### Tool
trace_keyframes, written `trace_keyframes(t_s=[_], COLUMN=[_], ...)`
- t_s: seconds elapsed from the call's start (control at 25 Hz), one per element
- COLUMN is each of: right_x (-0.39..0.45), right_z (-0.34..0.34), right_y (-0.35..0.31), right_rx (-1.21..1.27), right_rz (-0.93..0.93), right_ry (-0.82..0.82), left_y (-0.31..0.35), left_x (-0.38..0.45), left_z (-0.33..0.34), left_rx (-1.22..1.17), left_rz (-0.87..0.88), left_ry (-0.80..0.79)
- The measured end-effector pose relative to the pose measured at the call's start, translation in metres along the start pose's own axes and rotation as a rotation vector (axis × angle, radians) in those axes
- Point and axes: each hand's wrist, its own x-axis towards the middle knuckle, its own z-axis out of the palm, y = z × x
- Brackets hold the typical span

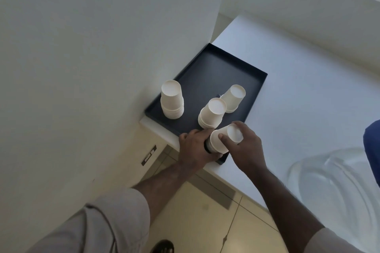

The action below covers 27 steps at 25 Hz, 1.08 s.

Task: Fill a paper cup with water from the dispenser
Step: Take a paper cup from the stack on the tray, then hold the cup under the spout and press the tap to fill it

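Note:
A dark tray (207, 68) on a white counter holds three stacks of upside-down white paper cups: one at the left (172, 99), one in the middle (211, 116), one at the right (234, 96). At the tray's near corner a fourth, tilted stack of paper cups (221, 139) is held between both hands. My left hand (195, 148) grips its lower end, where a dark band shows. My right hand (244, 148) has thumb and fingers around the top cup. The water dispenser is not in view.
The white counter (308, 98) stretches to the right; a clear plastic shape (333, 187) and a blue object (372, 146) lie at its right edge. A white wall (102, 47) rises on the left. Beige floor tiles and a shoe show below.

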Motion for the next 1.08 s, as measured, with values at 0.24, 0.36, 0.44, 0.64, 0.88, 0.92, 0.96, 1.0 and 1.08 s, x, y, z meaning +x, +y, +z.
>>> trace_keyframes(t_s=[0.24,0.36,0.44,0.64,0.88,0.92,0.96,1.0,1.08], right_x=[0.001,-0.009,-0.024,-0.080,-0.155,-0.167,-0.176,-0.186,-0.203], right_z=[-0.041,-0.075,-0.092,-0.092,-0.081,-0.083,-0.084,-0.087,-0.097], right_y=[-0.028,-0.035,-0.036,-0.028,-0.001,0.004,0.007,0.013,0.024], right_rx=[0.056,0.269,0.593,1.367,1.659,1.667,1.636,1.566,1.341], right_rz=[0.028,0.182,0.383,0.744,0.800,0.780,0.749,0.716,0.666], right_ry=[0.126,0.252,0.258,-0.080,-0.292,-0.320,-0.345,-0.352,-0.334], left_y=[0.004,0.004,0.009,0.041,0.135,0.146,0.154,0.161,0.167], left_x=[-0.001,-0.001,-0.008,-0.069,-0.144,-0.153,-0.159,-0.167,-0.179], left_z=[0.001,-0.002,-0.012,-0.044,-0.043,-0.037,-0.032,-0.026,-0.015], left_rx=[-0.014,0.017,0.021,-0.280,-0.668,-0.720,-0.761,-0.776,-0.764], left_rz=[-0.034,-0.012,0.000,-0.025,0.125,0.098,0.079,0.070,0.076], left_ry=[-0.015,-0.025,-0.028,0.070,-0.223,-0.193,-0.156,-0.122,-0.078])
